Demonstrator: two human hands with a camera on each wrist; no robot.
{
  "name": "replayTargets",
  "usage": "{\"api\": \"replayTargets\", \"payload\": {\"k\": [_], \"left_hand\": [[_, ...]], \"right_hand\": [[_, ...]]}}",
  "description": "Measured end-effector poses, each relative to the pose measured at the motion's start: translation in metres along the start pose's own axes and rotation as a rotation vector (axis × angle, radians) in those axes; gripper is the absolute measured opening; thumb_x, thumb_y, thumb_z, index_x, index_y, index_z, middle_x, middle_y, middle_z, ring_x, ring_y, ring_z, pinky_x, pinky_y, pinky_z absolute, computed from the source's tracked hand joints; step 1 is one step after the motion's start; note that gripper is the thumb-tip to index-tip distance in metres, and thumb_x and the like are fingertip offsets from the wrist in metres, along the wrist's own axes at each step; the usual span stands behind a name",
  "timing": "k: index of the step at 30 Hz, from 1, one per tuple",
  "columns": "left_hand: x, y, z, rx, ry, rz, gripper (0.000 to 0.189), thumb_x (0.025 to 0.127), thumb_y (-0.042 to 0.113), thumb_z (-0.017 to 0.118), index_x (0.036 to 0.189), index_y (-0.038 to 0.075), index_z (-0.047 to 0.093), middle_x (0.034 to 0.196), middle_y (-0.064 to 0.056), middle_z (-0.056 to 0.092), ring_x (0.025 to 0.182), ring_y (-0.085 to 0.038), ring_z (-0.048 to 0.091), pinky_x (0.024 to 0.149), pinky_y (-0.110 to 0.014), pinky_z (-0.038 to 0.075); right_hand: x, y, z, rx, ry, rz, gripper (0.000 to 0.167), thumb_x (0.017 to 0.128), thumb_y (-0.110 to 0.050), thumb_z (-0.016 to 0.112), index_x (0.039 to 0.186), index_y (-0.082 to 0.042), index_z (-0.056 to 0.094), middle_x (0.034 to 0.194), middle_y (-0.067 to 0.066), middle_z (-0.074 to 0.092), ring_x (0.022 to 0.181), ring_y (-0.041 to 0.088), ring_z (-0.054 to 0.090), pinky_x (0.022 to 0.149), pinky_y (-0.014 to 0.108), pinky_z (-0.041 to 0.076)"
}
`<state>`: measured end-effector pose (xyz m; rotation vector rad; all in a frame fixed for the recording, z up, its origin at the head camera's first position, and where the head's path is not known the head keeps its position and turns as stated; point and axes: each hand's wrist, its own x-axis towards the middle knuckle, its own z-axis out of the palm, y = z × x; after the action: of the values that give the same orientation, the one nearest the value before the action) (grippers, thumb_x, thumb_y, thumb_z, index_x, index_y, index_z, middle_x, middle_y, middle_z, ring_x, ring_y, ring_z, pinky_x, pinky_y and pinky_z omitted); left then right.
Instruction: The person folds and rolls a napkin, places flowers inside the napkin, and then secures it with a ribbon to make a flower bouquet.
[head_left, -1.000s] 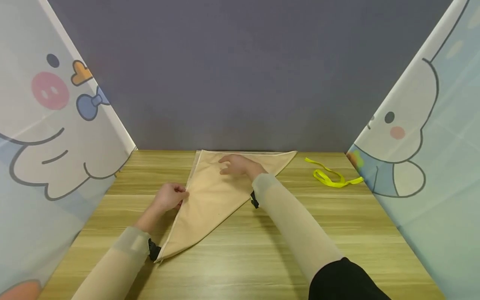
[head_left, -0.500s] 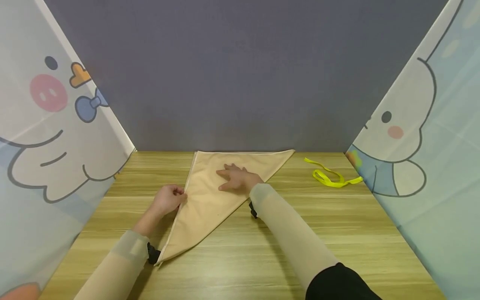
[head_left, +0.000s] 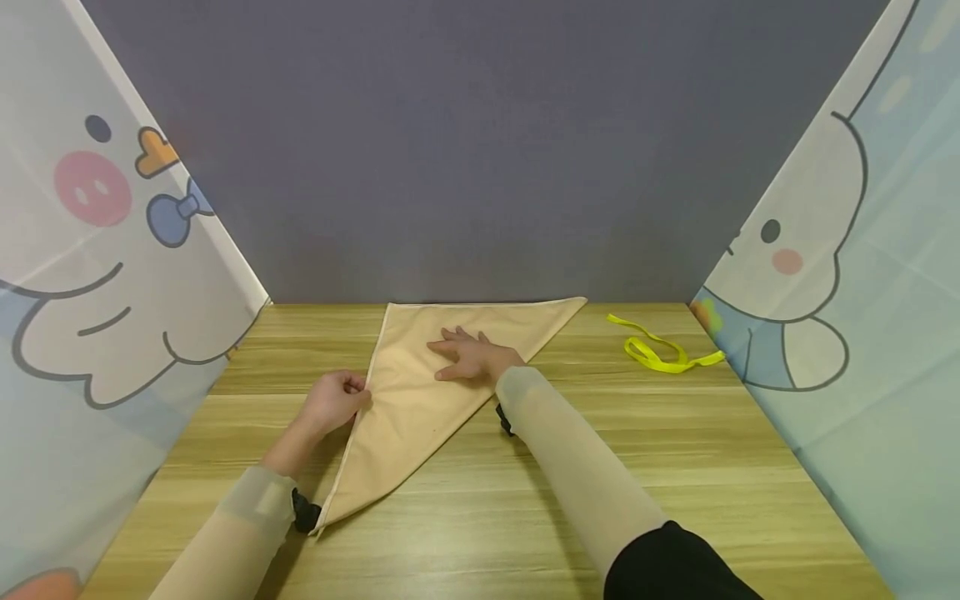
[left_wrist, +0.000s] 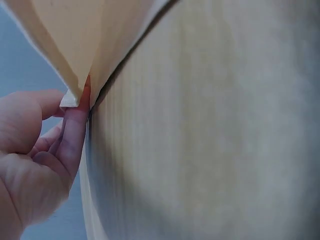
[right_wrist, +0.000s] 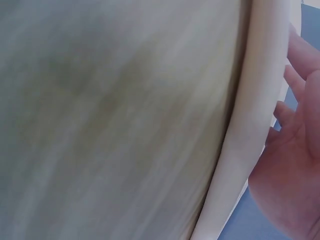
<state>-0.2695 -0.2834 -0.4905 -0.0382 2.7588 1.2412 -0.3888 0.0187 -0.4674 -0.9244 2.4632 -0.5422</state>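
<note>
A beige cloth [head_left: 397, 433], folded into a triangle with pale stitched hems, lies on the wooden table in the head view. At its left edge my left hand [head_left: 333, 402] pinches the hem between thumb and fingers. The left wrist view shows that hem [left_wrist: 70, 99] caught in the fingertips, with the cloth layers parted above one finger. My right hand [head_left: 472, 357] rests on the middle of the cloth, its fingers spread and holding nothing. In the right wrist view, the rounded fold [right_wrist: 260, 75] runs beside the palm and partly covers the fingertips.
A yellow ribbon [head_left: 660, 362] lies loosely looped on the table at the right. Behind the table [head_left: 675, 483] rises a dark grey panel [head_left: 480, 150]. Cartoon-printed sheets [head_left: 45, 250] flank both sides. The cloth's top edge reaches the table's back edge.
My right hand has come down onto the cloth, slightly nearer to me, and its fingers have spread. The doubled upper-left edges now lie closer together. My left hand keeps its pinch.
</note>
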Motion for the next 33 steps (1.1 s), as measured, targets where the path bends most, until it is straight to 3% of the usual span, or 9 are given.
{"api": "replayTargets", "payload": {"k": [5,8,13,18,23,27,33], "left_hand": [[-0.001,-0.001,0.000,-0.038,-0.021,0.023,0.037,0.106,0.016,0.065,0.138,-0.003,0.059,0.086,-0.005,0.063,0.063,-0.014,0.057,0.054,-0.025,0.048],[-0.002,0.000,-0.001,-0.047,-0.026,0.040,0.034,0.107,0.015,0.065,0.138,0.000,0.059,0.082,-0.004,0.060,0.060,-0.014,0.053,0.051,-0.023,0.044],[-0.004,0.001,0.000,-0.011,0.002,0.058,0.024,0.106,0.016,0.065,0.123,0.001,0.072,0.098,-0.012,0.073,0.068,-0.017,0.062,0.059,-0.030,0.051],[-0.004,0.001,0.000,0.014,0.017,0.069,0.024,0.106,0.016,0.064,0.121,-0.001,0.075,0.108,-0.018,0.075,0.074,-0.018,0.066,0.064,-0.033,0.055],[-0.007,0.002,-0.004,0.044,0.011,0.064,0.026,0.106,0.018,0.067,0.121,-0.001,0.076,0.112,-0.018,0.073,0.089,-0.023,0.067,0.071,-0.034,0.055],[-0.010,0.001,-0.005,0.035,-0.022,0.040,0.029,0.104,0.020,0.071,0.124,-0.001,0.076,0.116,-0.017,0.070,0.102,-0.026,0.062,0.079,-0.033,0.054],[-0.015,0.001,-0.004,-0.020,-0.058,0.032,0.033,0.105,0.018,0.072,0.130,-0.003,0.072,0.111,-0.014,0.066,0.098,-0.024,0.058,0.073,-0.030,0.054]], "right_hand": [[-0.001,0.003,0.000,-0.002,0.001,-0.014,0.076,0.112,-0.051,0.060,0.176,-0.030,0.026,0.187,0.006,0.001,0.173,0.031,-0.010,0.136,0.062,-0.012],[-0.005,0.006,-0.001,0.036,0.010,-0.038,0.077,0.112,-0.050,0.060,0.177,-0.028,0.025,0.187,0.006,0.000,0.173,0.031,-0.011,0.136,0.062,-0.012],[-0.017,0.011,-0.009,0.021,0.070,-0.047,0.077,0.110,-0.052,0.063,0.175,-0.026,0.032,0.187,0.011,0.006,0.173,0.037,-0.002,0.135,0.069,-0.002],[-0.036,0.024,-0.016,-0.024,0.104,0.046,0.075,0.107,-0.053,0.069,0.172,-0.030,0.040,0.186,0.009,0.012,0.172,0.040,0.005,0.134,0.072,0.007],[-0.054,0.039,-0.013,-0.027,0.069,0.136,0.080,0.104,-0.054,0.073,0.172,-0.032,0.038,0.187,0.008,0.009,0.172,0.039,0.002,0.134,0.072,0.002],[-0.060,0.044,-0.009,0.002,0.053,0.141,0.084,0.103,-0.054,0.074,0.174,-0.032,0.034,0.187,0.009,0.004,0.173,0.039,-0.002,0.133,0.073,-0.003],[-0.062,0.048,-0.008,0.003,0.056,0.115,0.085,0.104,-0.054,0.073,0.175,-0.032,0.032,0.187,0.010,0.002,0.172,0.039,-0.006,0.133,0.072,-0.006]]}}
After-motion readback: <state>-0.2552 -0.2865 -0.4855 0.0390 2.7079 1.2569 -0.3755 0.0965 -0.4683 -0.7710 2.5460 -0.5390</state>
